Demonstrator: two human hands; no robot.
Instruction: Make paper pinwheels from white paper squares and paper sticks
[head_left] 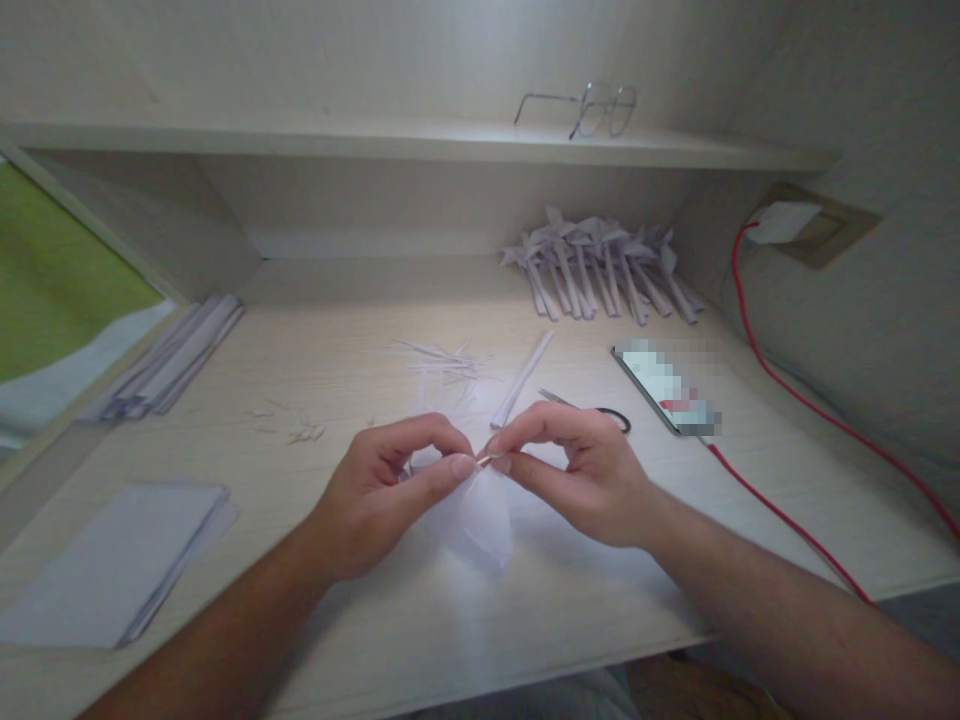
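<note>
Close together over the desk's middle, my left hand (409,485) and my right hand (574,465) are both closed in a pinch. Between the fingertips shows a short, thin, light-coloured stick (486,460), gripped by my right thumb and forefinger. White paper (484,520), shaped like a pinwheel head, hangs beneath the fingertips; my left thumb and forefinger pinch it at the stick. Part of the paper is behind my left hand. Just beyond my right hand lie a rolled paper tube (525,375) and scissors (559,398), partly covered by the hand.
Paper pinwheels (600,260) lie at the back right. Paper strips (446,358) and small stick pieces (304,428) are scattered mid-desk. Paper rolls (176,355) and stacked sheets (120,560) lie left. A phone (660,385) with a red cable (787,530) lies right; glasses (600,108) rest on the shelf.
</note>
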